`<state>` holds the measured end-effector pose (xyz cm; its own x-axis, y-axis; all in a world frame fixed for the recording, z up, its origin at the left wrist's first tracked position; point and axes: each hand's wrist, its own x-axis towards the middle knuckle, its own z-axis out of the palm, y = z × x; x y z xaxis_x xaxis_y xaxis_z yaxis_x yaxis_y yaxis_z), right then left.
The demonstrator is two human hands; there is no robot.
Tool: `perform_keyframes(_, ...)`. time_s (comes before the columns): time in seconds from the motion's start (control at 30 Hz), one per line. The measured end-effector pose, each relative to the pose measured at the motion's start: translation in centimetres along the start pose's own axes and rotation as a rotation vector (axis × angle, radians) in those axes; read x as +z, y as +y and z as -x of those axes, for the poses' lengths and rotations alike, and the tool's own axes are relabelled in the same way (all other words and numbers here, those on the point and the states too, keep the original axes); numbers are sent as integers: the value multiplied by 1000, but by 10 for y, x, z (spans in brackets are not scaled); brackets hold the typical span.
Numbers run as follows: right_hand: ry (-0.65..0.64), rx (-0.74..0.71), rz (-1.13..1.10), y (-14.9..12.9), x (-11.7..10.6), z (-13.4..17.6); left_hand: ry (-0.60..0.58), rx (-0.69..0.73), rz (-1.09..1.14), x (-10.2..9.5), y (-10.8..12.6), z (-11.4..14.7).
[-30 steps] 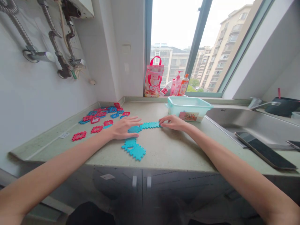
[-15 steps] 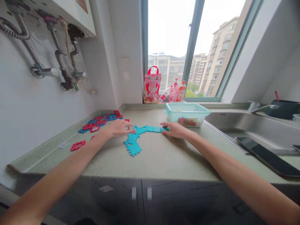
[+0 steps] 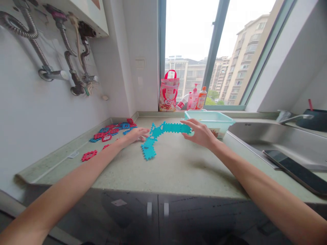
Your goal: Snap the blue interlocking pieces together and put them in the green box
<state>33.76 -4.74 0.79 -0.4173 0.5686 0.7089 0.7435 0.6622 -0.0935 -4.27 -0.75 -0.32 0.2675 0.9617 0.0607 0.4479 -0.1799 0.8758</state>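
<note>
Raised at its right end since the earlier frame, the blue strip (image 3: 176, 128) hangs together, seemingly well joined, at centre frame, pinched in my right hand (image 3: 198, 132) before the tub (image 3: 226, 127). Whether my left hand (image 3: 135, 135), beside it, grips, I cannot tell.

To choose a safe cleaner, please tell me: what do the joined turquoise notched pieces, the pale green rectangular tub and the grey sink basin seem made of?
Joined turquoise notched pieces: probably smooth plastic; moulded teeth, even colour.
Pale green rectangular tub: likely smooth plastic; its walls look translucent.
Grey sink basin: apparently satin stainless steel; soft metallic reflections.
</note>
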Motion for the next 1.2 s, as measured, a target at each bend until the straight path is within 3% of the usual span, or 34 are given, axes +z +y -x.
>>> perform_keyframes(0.3, 116, 52, -66, -1, 3, 0, -126, 12, 375, 1, 2, 8)
perform_keyframes(0.53, 170, 244, -328, -8, 20, -1, 9, 54, 310, 9, 10, 10)
perform_keyframes(0.67, 162, 381, -458, -6, 28, -3, 56, 23, 229, 15, 5, 7)
perform_keyframes(0.77, 161, 405, -517, -9, 30, -3, 86, -11, 231, 22, 1, 4)
perform_keyframes(0.9, 186, 323, -462, -22, 29, -1, 40, -80, 398, 28, 3, 5)
perform_keyframes(1.03, 198, 149, -407, -38, 26, 3, -147, -73, 661, 21, 11, 11)
perform_keyframes(1.13, 107, -38, -411, -45, 27, 6, -241, -102, 793, 13, 16, 15)
perform_keyframes(1.2, 7, -134, -394, -46, 31, 9, -203, -132, 790, 11, 17, 15)
